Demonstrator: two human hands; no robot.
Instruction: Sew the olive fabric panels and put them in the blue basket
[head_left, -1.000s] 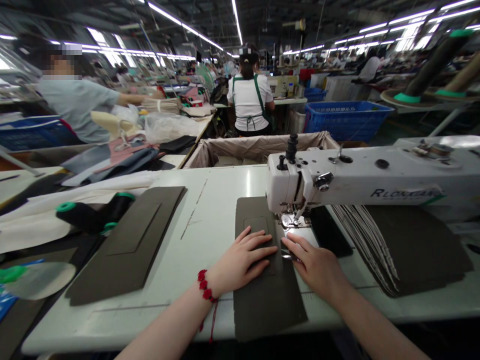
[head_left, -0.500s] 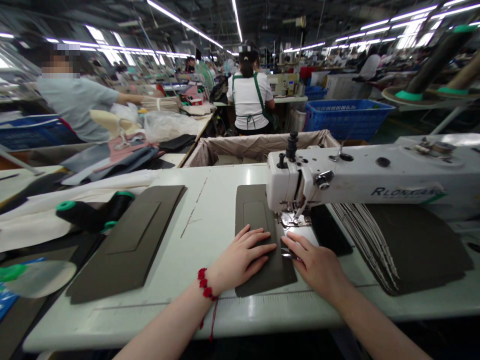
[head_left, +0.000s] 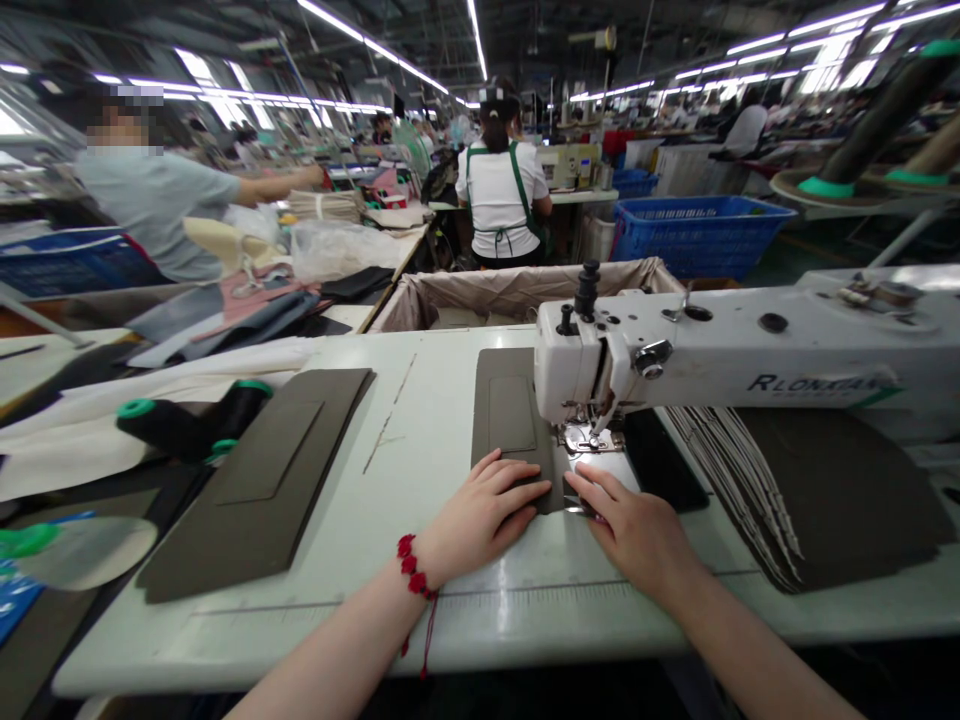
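My left hand (head_left: pixel 484 515) lies flat with fingers spread on the near end of a dark olive fabric panel (head_left: pixel 514 410). The panel has a stitched rectangle on it, and its right edge runs under the head of a white sewing machine (head_left: pixel 574 370). At the panel's near right corner is my right hand (head_left: pixel 637 530), with small metal thread snips (head_left: pixel 577 505) tucked in its fingers. Its index fingertip is beside the panel edge, just in front of the shiny needle plate (head_left: pixel 592 440). The snips' handle is hidden under the palm.
Stacked olive panels (head_left: pixel 262 480) lie to the left, beside black thread cones (head_left: pixel 169 430). A black phone-like slab (head_left: pixel 664 460) and a fanned pile of olive pieces (head_left: pixel 832 490) lie right. Beyond the table stands a cloth-lined bin (head_left: pixel 525 290); two people work farther off.
The olive panel has slid away from me past the needle, so its near edge now ends at my left hand. Both hands stay almost in place.
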